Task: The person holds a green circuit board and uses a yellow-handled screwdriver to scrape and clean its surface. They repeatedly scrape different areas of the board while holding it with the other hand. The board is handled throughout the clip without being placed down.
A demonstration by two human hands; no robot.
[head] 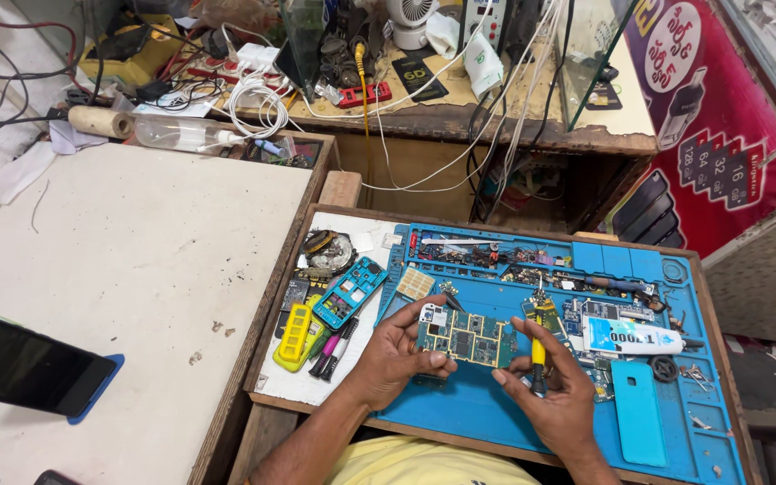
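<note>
Two hands work a bare phone circuit board point(467, 339) over the blue repair mat point(496, 418).
Left hand point(394, 353) clamps the board's left end near the counter's front edge; right hand point(557, 388), just beside it, is closed on yellow-handled pliers point(539, 337). Stripped board, loose parts and a glue tube point(630, 338) suggest mid-repair.

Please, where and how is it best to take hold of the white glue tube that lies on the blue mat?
Probably take the white glue tube by its wide middle body, coming from above with a grip across its width. It lies flat on the blue mat, nozzle pointing right, with small parts close around it. The right hand is nearest but holds a yellow-handled tool; the left hand holds a circuit board.
</note>
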